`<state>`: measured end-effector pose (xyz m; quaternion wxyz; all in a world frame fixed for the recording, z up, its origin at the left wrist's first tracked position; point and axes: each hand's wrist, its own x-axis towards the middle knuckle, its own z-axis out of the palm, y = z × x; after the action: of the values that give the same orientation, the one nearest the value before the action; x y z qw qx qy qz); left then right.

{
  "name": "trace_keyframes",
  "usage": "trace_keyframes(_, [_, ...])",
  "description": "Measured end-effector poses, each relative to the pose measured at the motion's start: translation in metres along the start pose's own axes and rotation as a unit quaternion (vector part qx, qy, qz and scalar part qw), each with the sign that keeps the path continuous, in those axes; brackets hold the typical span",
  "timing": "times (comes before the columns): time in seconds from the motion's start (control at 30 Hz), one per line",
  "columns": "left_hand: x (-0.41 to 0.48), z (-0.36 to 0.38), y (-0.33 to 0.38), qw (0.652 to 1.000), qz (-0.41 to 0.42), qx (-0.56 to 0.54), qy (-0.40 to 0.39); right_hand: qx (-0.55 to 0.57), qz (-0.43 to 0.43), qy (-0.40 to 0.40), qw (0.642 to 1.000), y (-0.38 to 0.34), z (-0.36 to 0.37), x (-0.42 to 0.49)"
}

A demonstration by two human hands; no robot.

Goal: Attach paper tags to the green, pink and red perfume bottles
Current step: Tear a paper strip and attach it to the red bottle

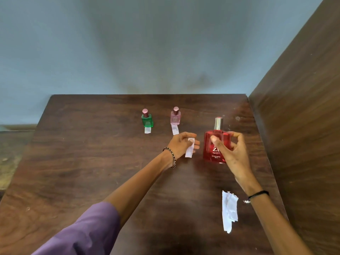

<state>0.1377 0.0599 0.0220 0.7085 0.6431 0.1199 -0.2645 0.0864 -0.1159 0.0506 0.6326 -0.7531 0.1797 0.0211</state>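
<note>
The dark wooden table (92, 144) is filling most of the view, and its near edge is being cut off by the bottom of the frame. A wooden panel (303, 107) is standing along its right side, and a grey-blue wall (147, 43) is rising behind.

The red perfume bottle (215, 144) is the biggest of the three. It is standing at the right of the table, and the right hand (233, 153) is closing around it, thumb on the front and fingers behind. The thumb is covering part of the white lettering, so the name is not readable.

The left hand (181, 144) is pinching a paper tag (190, 149) just beside the red bottle; the tag is not touching the bottle. The purple sleeve (82, 234) is running out of the frame.

A small pile of paper strips (229, 210) is lying near the right wrist.

The green perfume bottle (147, 120) and the pink perfume bottle (175, 117) are standing further back, apart from each other. Each one is having a white tag at its base; how the tags are fixed I cannot tell.
</note>
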Motion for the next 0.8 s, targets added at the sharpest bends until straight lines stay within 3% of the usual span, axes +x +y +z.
trace_keyframes(0.2, [0.034,0.014,-0.011,0.999,-0.027,-0.027,0.018,-0.032,-0.04,-0.009,0.999,-0.003,-0.003,0.061])
trace_keyframes(0.5, [0.08,0.035,-0.016,0.98,-0.093,-0.064,0.165,-0.076,-0.072,-0.084,0.991,-0.01,0.012,0.127])
trace_keyframes(0.8, [0.098,0.036,-0.011,0.973,-0.1,-0.082,0.189,-0.111,-0.063,-0.164,0.978,-0.003,0.023,0.155])
